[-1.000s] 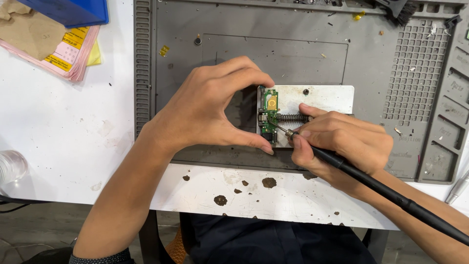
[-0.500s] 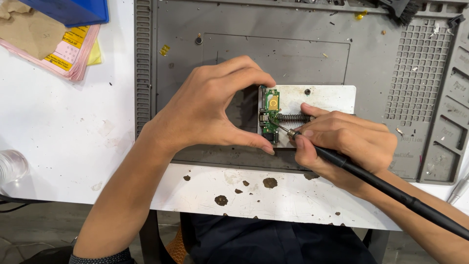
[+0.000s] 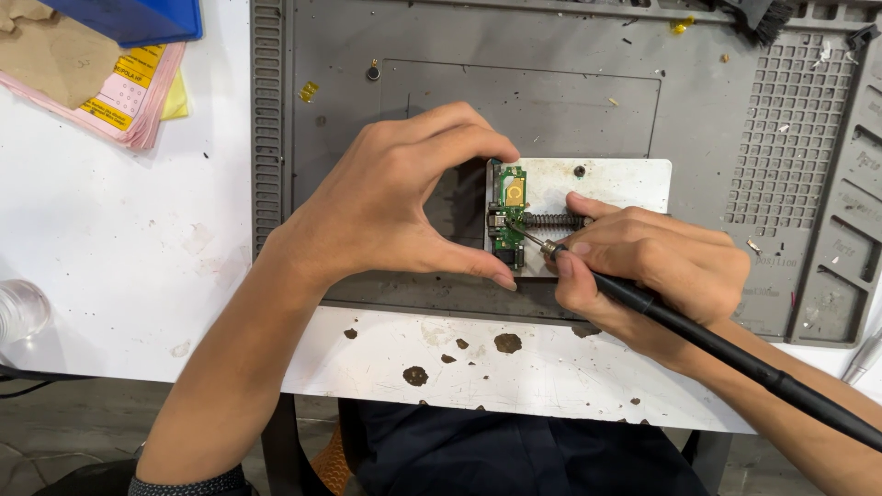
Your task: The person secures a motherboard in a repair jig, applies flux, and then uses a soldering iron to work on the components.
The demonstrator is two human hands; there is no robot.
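A small green circuit board (image 3: 509,211) is clamped at the left end of a white metal holder plate (image 3: 616,181) with a spring (image 3: 554,221) across it. My left hand (image 3: 395,197) arches over the plate's left edge, index fingertip at the top of the board and thumb tip pressed at its lower corner. My right hand (image 3: 648,266) grips a black soldering iron (image 3: 717,344) like a pen; its thin tip touches the board's middle. The iron's handle and cable run off to the lower right.
Everything sits on a grey work mat (image 3: 570,92) with grid compartments (image 3: 795,138) at the right. A stack of pink and yellow papers (image 3: 119,92) under a blue box (image 3: 138,18) lies top left. A clear round container (image 3: 18,308) stands at the left edge.
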